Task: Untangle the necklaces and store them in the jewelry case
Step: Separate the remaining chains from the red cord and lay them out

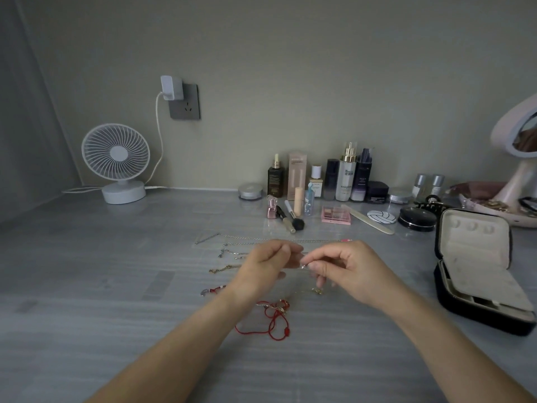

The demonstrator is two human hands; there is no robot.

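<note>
My left hand (pixel 263 267) and my right hand (pixel 345 271) are raised just above the table, fingertips pinched together on a thin gold necklace (pixel 316 290) whose pendant hangs below my right fingers. Several chains lie stretched out behind my hands: a long silver chain (pixel 232 237), a shorter silver one (pixel 229 252) and a gold chain (pixel 222 268). A red bead strand (pixel 210 290) lies left of my left wrist. A red cord necklace (pixel 274 318) is bunched between my forearms. The black jewelry case (pixel 476 274) stands open at the right, its cream lining showing.
Cosmetic bottles (pixel 345 175), a makeup brush (pixel 293 218), a pink palette (pixel 336 215) and a black compact (pixel 417 219) crowd the back of the grey table (pixel 116 286). A white fan (pixel 117 164) stands back left. A round mirror (pixel 520 135) and a hair claw (pixel 430 203) sit behind the case.
</note>
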